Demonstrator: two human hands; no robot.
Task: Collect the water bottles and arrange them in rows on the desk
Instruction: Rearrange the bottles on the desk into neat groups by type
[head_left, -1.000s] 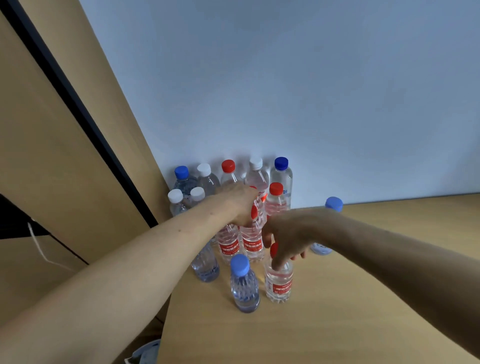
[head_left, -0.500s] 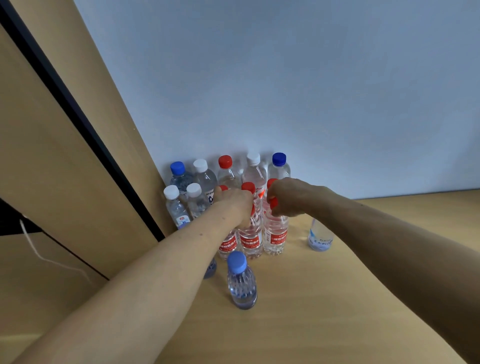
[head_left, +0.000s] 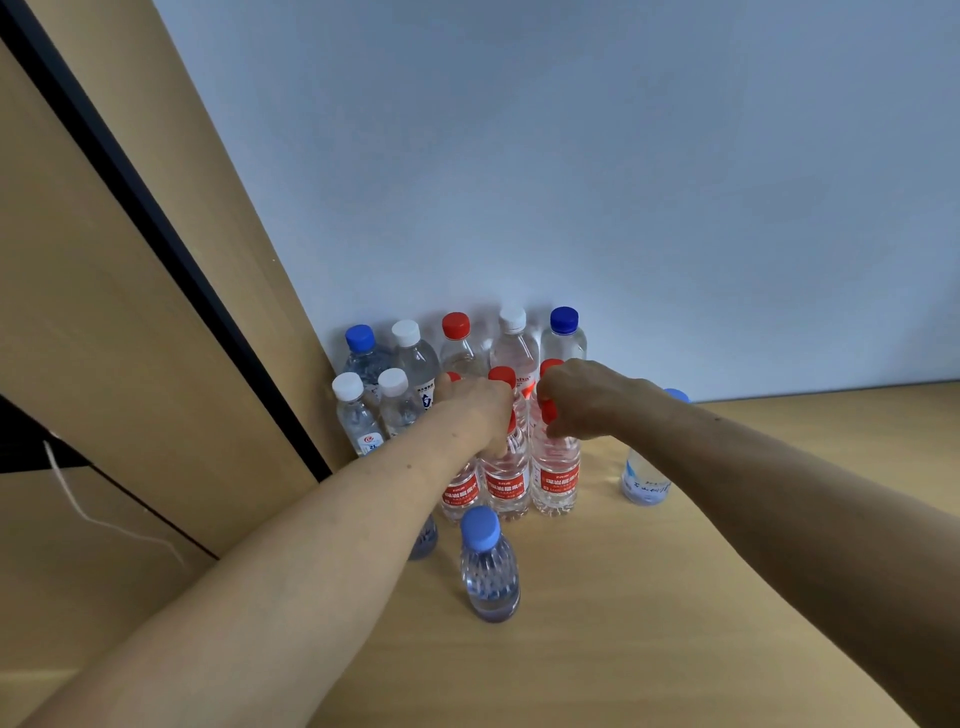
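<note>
L hand (head_left: 475, 410) fingers curl round top of red-label btl (head_left: 505, 480), R hand (head_left: 584, 400) fingers round neighbour btl (head_left: 557, 475).

Two forearms show, bare from the picture's edge to the wrist. The left forearm (head_left: 311, 561) is well lit and carries a few small dark moles near the wrist. The right forearm (head_left: 779, 499) lies in shade. The left grip (head_left: 475, 410) and right grip (head_left: 576, 400) are bare, knuckles showing.
</note>
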